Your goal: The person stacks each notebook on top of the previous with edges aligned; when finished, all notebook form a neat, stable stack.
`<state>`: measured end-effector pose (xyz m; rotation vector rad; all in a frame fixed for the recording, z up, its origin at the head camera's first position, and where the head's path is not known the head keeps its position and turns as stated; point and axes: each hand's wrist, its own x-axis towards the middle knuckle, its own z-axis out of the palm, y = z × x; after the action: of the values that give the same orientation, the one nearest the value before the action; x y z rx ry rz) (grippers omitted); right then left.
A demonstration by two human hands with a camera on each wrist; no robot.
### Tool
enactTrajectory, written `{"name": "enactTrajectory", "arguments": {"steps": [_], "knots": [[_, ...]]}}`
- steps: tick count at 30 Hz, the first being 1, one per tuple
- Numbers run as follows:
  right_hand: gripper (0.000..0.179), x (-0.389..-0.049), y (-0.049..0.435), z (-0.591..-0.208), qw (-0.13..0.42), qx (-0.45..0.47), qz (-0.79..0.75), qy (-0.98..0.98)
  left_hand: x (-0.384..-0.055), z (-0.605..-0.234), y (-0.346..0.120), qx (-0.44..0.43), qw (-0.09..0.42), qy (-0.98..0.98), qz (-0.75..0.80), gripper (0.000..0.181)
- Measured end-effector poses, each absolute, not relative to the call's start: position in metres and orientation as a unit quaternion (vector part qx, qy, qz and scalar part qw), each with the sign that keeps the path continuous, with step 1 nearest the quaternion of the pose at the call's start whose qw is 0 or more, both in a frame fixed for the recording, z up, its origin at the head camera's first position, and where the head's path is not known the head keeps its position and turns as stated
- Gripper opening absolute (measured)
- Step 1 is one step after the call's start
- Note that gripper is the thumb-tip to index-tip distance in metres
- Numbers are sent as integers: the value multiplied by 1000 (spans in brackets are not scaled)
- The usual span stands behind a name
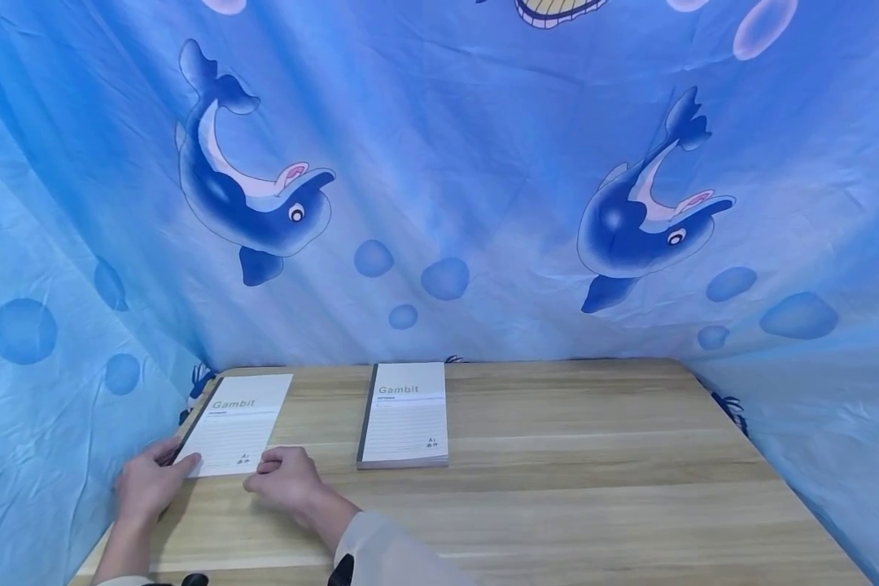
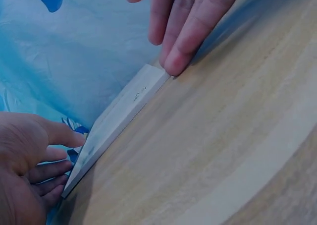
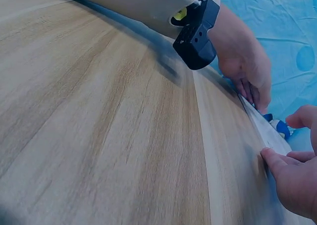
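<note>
A white notebook (image 1: 243, 423) marked "Gambit", with a dark spine, lies flat at the table's left side. My left hand (image 1: 149, 480) is at its spine side, the thumb by the near left corner and the fingers stretched along the edge, as the left wrist view shows of this hand (image 2: 29, 160). At the near right corner, the fingertips of my right hand (image 1: 289, 480) touch the notebook's edge; those fingers (image 2: 185, 31) look straight in the left wrist view. A second notebook stack (image 1: 404, 419) with the same cover, thicker, sits to the right, apart from both hands.
The wooden table (image 1: 593, 456) extends far to the right. A blue curtain (image 1: 469, 179) with printed dolphins hangs behind it and along both sides. A black wrist camera (image 3: 197, 36) is strapped over the left sleeve.
</note>
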<state>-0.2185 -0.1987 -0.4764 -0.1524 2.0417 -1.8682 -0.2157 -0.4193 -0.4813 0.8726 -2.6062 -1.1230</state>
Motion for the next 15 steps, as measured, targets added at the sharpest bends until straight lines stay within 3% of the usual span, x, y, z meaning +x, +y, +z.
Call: {"name": "enactTrajectory", "arguments": {"steps": [15], "knots": [[39, -221, -197, -477, 161, -29, -688, 707, -214, -486, -425, 328, 109, -840, -419, 61]]}}
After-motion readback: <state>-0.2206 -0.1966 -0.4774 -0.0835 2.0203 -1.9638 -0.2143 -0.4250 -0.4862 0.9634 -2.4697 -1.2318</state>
